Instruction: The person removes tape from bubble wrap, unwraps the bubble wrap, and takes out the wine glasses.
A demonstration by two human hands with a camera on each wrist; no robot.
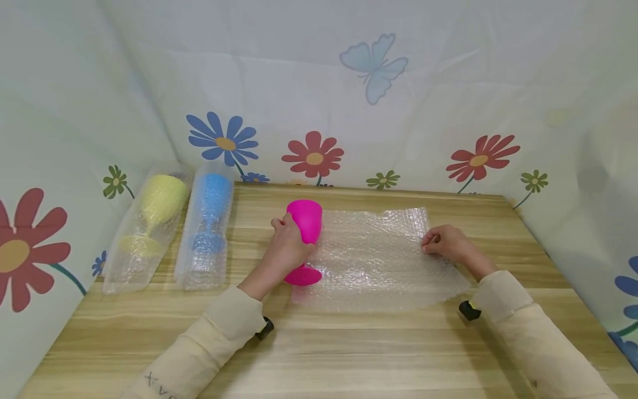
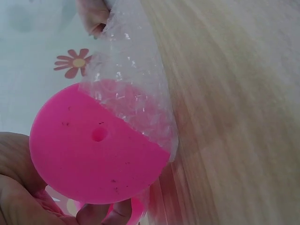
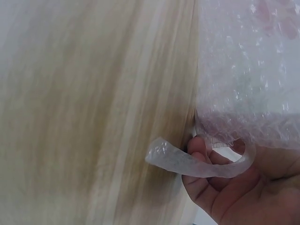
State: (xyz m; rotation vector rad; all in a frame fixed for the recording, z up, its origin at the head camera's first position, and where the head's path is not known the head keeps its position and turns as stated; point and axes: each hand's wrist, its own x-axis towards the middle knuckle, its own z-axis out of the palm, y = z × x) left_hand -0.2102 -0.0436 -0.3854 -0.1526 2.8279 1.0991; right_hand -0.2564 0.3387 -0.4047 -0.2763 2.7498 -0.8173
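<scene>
My left hand (image 1: 288, 248) grips a bright pink goblet (image 1: 310, 220) that lies at the left end of a clear bubble wrap sheet (image 1: 369, 260). In the left wrist view the round pink base (image 2: 79, 154) faces the camera, and the wrap's edge (image 2: 126, 110) covers part of it. At the sheet's other end, my right hand (image 1: 451, 244) pinches the edge. A curled clear strip (image 3: 206, 169) loops across those fingers in the right wrist view; whether it is tape or the wrap's own edge, I cannot tell.
Two wrapped goblets lie on the table's left, a yellow one (image 1: 161, 199) and a blue one (image 1: 216, 194). The wooden table (image 1: 359, 354) meets flower-printed cloth walls (image 1: 279, 72) at the back and sides.
</scene>
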